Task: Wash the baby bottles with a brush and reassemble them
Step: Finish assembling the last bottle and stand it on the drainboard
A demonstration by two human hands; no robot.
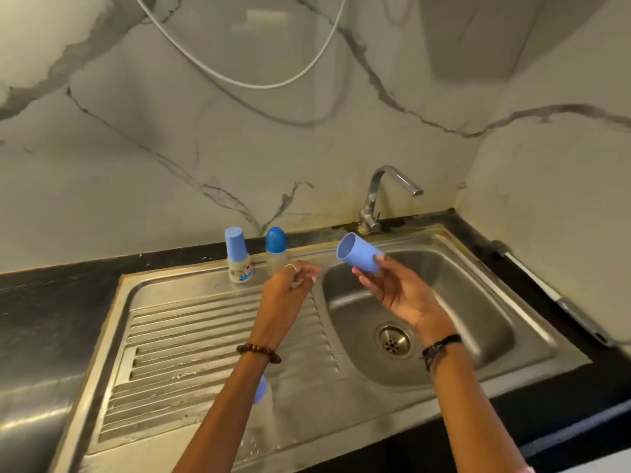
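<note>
Fingertips of the right hand (392, 291) pinch a light blue cap (360, 256), held on its side above the sink basin (478, 302), open mouth to the far left. The left hand (290, 285) has its fingers curled together near the basin edge; what they hold, if anything, I cannot tell. Two capped bottles (239, 264) stand far on the drainboard (205, 329), and a third bottle (261, 397) lies near, partly under the left forearm. The cap is held only at its closed end, so I judge it may slip into the basin. The left forearm could knock the near bottle. The basin gives free room, with the tap (389, 189) behind.
</note>
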